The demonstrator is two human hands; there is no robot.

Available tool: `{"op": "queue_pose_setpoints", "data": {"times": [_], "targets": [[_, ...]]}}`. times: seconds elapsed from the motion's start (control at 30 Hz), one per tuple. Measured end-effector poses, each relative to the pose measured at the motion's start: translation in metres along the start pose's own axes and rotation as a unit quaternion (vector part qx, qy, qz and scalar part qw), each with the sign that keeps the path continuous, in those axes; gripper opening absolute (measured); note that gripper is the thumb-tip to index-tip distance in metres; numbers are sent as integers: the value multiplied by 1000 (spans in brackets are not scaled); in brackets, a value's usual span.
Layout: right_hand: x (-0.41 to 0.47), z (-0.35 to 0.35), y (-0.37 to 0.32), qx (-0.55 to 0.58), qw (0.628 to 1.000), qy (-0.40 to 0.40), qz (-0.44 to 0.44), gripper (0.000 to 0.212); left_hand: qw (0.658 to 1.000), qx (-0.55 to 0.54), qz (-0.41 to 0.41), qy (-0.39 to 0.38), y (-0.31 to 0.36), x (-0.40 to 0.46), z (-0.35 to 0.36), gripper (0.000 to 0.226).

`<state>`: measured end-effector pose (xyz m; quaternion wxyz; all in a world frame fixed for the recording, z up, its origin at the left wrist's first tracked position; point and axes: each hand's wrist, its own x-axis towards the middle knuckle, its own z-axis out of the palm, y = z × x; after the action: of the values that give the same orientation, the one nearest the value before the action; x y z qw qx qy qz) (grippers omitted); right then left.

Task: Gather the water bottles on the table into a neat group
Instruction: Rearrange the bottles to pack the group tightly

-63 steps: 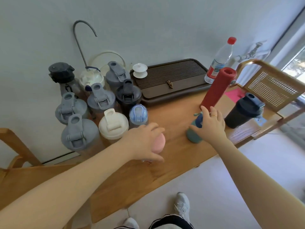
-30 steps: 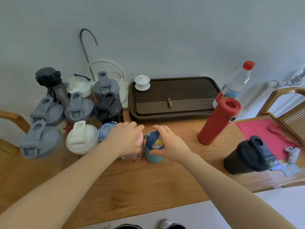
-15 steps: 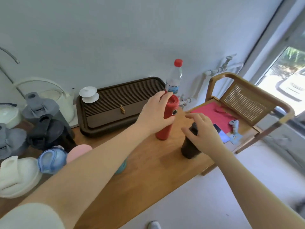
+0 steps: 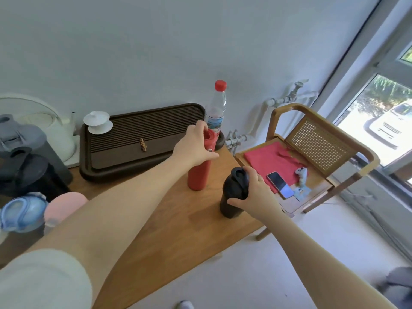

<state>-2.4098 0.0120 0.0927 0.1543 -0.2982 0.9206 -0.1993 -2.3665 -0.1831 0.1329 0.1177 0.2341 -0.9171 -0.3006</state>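
My left hand (image 4: 195,147) grips the upper part of a tall red bottle (image 4: 199,172) standing on the wooden table (image 4: 169,219). My right hand (image 4: 256,192) is closed around a black shaker bottle (image 4: 233,198) near the table's right end. A clear plastic bottle with a red cap (image 4: 215,108) stands behind the red one by the wall. At the left edge stand grouped bottles: a pink one (image 4: 64,204), a blue-lidded one (image 4: 21,210), a black one (image 4: 29,175) and a grey one (image 4: 20,134).
A dark slatted tea tray (image 4: 142,139) lies along the wall, with a white lidded cup (image 4: 97,122) on its left corner and a white kettle (image 4: 51,128) beside it. A wooden chair (image 4: 321,148) at the right holds a red cloth, a phone (image 4: 280,184) and a small figure.
Both hands left the pink and teal bottles at the group and reached right. My left hand has closed on the red bottle, my right on the black shaker; the view turned right.
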Motion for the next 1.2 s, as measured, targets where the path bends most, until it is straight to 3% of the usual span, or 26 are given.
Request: {"op": "queue_pose_setpoints", "data": {"times": [0.1,0.23,0.37,0.57,0.87,1.07,1.2], "targets": [[4,1,2,13,1000,-9,-2,105,1000,-7,-19,5,3,6,2,83],[5,5,-2,-9,999,5,-45,93,999,-29,-35,17,-9,-6,-8,80],[14,6,-34,36,993,19,-114,91,991,-74,-29,112,-32,-27,-65,71],[33,17,-100,97,977,-2,-191,91,986,50,-35,158,-72,-65,-154,74],[45,52,-162,94,970,-40,-219,92,981,90,-160,56,-153,-109,-178,76],[54,65,-193,69,973,-39,-218,92,985,86,-153,-7,-179,-125,-168,74],[61,81,-221,61,972,-49,-220,93,987,77,-139,-39,-187,-127,-172,94]]}}
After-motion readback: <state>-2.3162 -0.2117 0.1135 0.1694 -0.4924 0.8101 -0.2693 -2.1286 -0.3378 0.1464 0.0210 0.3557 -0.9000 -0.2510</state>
